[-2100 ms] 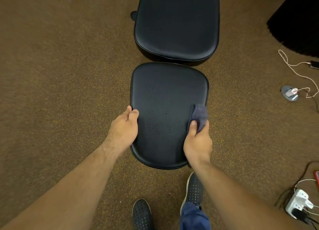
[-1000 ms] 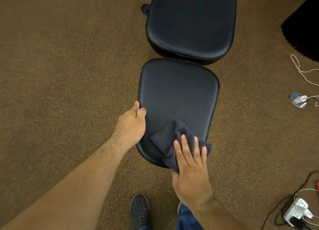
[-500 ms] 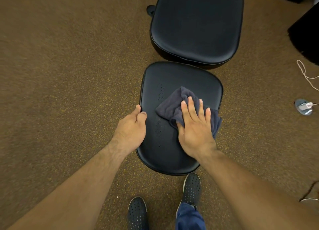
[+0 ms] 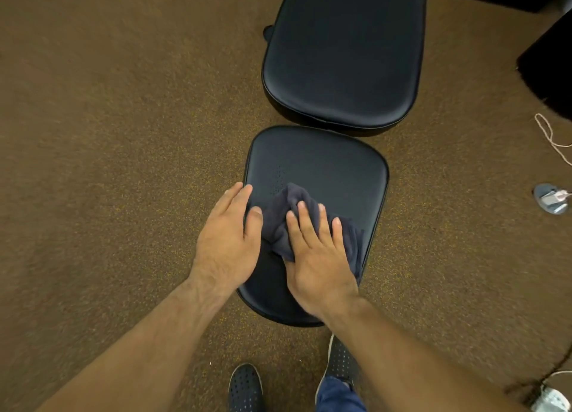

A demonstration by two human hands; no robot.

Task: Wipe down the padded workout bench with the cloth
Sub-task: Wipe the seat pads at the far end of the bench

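The black padded bench has a small seat pad (image 4: 328, 164) near me and a longer back pad (image 4: 343, 49) beyond it. A dark blue-grey cloth (image 4: 281, 216) lies bunched on the seat pad's middle. My right hand (image 4: 318, 253) presses flat on the cloth with straight, spread fingers. My left hand (image 4: 227, 241) rests on the seat pad's left edge, fingers over the side and thumb on top, close beside the cloth. A patch of small droplets shows on the pad just above the cloth.
Brown carpet (image 4: 108, 148) surrounds the bench. My two dark shoes (image 4: 246, 387) stand just below the seat pad. A white cable (image 4: 551, 133) and a small round charger (image 4: 551, 198) lie at the right. A power strip (image 4: 552, 399) sits at the bottom right corner.
My right hand slid the cloth from the pad's near right corner up across the middle, then leftward toward my left hand. The left hand stayed on the pad's left edge.
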